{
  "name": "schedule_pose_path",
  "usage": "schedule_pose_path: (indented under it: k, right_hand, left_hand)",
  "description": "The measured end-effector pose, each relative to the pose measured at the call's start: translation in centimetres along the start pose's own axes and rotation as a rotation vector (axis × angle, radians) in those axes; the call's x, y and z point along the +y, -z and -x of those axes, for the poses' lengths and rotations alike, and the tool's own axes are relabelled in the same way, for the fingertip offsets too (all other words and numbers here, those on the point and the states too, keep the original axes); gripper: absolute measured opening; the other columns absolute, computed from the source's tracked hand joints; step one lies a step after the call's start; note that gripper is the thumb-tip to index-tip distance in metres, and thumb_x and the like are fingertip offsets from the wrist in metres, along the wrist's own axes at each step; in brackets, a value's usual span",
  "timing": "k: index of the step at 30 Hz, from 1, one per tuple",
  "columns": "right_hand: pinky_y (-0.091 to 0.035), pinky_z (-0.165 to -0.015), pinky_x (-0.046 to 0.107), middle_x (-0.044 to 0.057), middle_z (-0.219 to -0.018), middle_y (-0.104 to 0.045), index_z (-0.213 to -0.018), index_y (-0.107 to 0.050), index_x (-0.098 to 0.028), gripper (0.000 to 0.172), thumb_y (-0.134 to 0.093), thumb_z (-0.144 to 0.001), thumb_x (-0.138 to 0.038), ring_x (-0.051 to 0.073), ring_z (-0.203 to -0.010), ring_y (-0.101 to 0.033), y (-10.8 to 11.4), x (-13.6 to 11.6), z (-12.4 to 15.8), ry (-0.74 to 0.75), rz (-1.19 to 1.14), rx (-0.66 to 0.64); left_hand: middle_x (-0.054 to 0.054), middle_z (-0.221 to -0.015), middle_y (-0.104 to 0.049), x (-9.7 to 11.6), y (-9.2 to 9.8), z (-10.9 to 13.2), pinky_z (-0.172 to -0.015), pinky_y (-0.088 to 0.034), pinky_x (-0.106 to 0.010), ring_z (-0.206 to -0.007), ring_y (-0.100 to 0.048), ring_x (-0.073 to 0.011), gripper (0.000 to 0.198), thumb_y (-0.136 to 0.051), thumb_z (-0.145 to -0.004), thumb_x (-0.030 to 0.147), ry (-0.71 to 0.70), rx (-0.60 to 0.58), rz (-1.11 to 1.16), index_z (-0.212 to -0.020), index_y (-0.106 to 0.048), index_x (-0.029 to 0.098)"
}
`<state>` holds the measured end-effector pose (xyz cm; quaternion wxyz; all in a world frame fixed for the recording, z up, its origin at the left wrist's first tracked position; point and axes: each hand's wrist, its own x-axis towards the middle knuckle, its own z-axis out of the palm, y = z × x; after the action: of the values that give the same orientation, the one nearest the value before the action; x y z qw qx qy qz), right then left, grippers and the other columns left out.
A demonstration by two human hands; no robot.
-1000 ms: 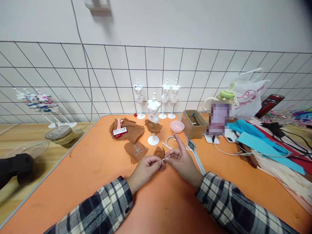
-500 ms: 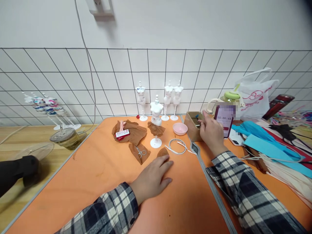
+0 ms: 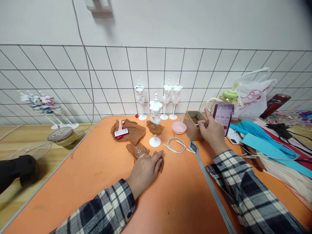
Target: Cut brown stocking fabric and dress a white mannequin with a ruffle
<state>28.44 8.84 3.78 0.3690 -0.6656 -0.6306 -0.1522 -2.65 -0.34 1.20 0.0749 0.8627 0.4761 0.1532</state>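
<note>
On the orange table (image 3: 97, 182), a brown scrap (image 3: 162, 166) is partly covered by the left hand (image 3: 145, 170); whether it is gripped cannot be told. The right hand (image 3: 213, 132) is held at the cardboard box (image 3: 193, 132), its grasp unclear.

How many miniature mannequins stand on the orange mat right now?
4: the front mannequin, wearing brown ruffled fabric; behind it, along the back of the orange mat, the left mannequin, then the middle mannequin and right mannequin close together. No others seem hidden.
</note>
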Motion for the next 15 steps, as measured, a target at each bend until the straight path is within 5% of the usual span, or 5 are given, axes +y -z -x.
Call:
schedule_pose_path:
  k: [4, 9, 15]
  right_hand:
    - [-0.045, -0.078, 0.043, 0.01, -0.1, -0.073, -0.146, -0.037, -0.018, 0.064, -0.052, -0.085, -0.029, 0.032, -0.091, -0.06, 0.0, 0.0, 0.0, 0.016, 0.002, -0.018]
    - [-0.045, -0.082, 0.043, 0.009, -0.11, -0.069, -0.141, -0.044, -0.019, 0.06, -0.055, -0.082, -0.026, 0.028, -0.089, -0.057, 0.6, -0.3, -0.4, 0.063, -0.111, 0.082]
    - [-0.045, -0.065, 0.03, 0.007, -0.113, -0.061, -0.117, -0.063, -0.022, 0.037, -0.058, -0.081, -0.03, 0.017, -0.077, -0.053, 0.9, -3.7, 1.4, -0.07, -0.765, 0.047]
  left_hand:
    - [-0.006, -0.078, -0.069, -0.6, -0.5, -0.1, -0.07, -0.043, -0.036, -0.076, -0.061, -0.0235, 0.029, -0.045, -0.096, 0.03, 0.033, -0.022, -0.031, -0.116, -0.065, 0.024]
    - [-0.009, -0.107, -0.062, -0.6, -0.6, -0.1, -0.088, -0.044, -0.04, -0.101, -0.055, -0.0257, 0.015, -0.053, -0.091, 0.026, -0.052, 0.038, 0.013, -0.096, -0.065, 0.02]
    - [-0.008, -0.101, -0.063, -0.6, -0.9, -0.1, -0.087, -0.044, -0.039, -0.097, -0.056, -0.0229, 0.011, -0.049, -0.091, 0.023, -0.1, 0.015, 0.32, -0.084, -0.056, 0.02]
